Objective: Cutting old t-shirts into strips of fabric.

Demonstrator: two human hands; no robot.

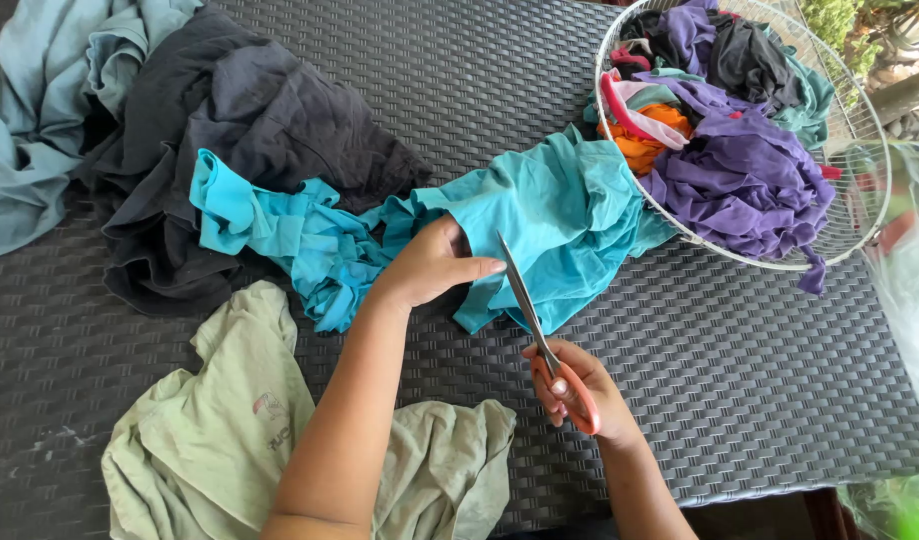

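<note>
The turquoise cloth lies bunched across the dark woven table, stretching from just beyond both hands toward the wire basket. Its near edge sits between the hands, where the long blades of the orange-handled scissors point up into it, touching or just short of the fabric; which cannot be told. The left hand rests on the cloth with fingers curled and thumb stretched toward the blades, pinching the fabric's edge. The right hand is closed around the scissor handles, fingers through the loops, just nearer the body than the cloth. The blades look nearly together.

Beyond the right hand and farther to its outer side stands a round white wire basket, filled with purple, orange, black and teal cloth scraps; the turquoise cloth reaches its rim. Beyond the left hand lies a heap of dark grey garments, with a pale grey-blue garment farther out on that side. Under the left forearm, nearest the body, a pale green garment is spread on the table.
</note>
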